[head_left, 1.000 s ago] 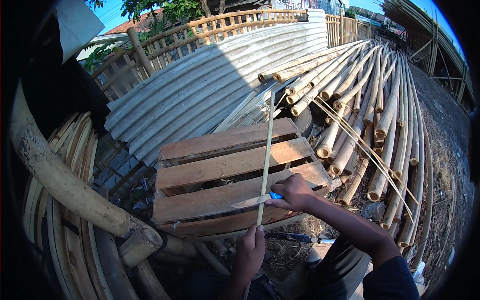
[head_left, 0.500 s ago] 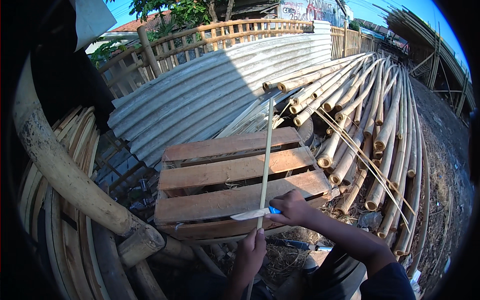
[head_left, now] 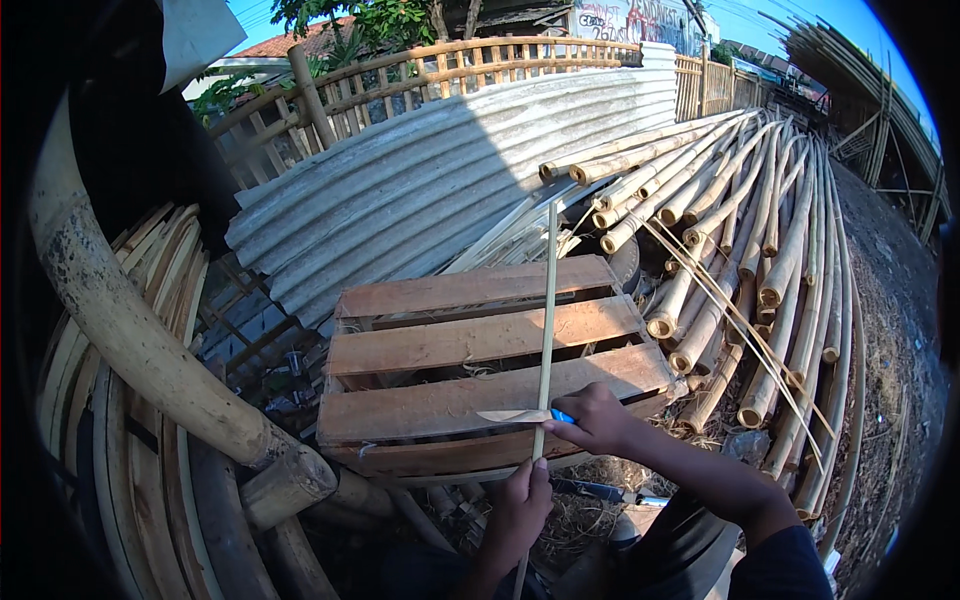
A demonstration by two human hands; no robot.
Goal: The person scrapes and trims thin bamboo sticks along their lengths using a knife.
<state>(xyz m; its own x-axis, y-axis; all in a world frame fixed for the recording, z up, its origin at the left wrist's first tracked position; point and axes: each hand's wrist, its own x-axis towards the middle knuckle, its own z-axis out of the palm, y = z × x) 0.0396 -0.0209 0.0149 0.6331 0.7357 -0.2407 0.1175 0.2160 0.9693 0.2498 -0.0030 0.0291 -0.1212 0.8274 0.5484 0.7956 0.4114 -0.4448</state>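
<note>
Outdoor yard: corrugated sheet [head_left: 430,180] on the far side, bamboo fence [head_left: 440,75] behind it, bamboo poles [head_left: 785,262] fanned out on the right. Slatted wooden crate [head_left: 460,346] sits center, just beyond the hands. Thick bamboo pole [head_left: 130,310] slants down the left side, split bamboo lengths [head_left: 110,460] beside it.

Left hand [head_left: 525,500], near side, is clenched around the thin bamboo strip [head_left: 549,320]. Strip runs from below that hand up past the crate's far edge, roughly upright in view. Right hand [head_left: 597,418] grasps the blue handle of the knife [head_left: 510,416]; blade points left, crossing the strip just beyond the left hand. Cutting depth: can't tell.
</note>
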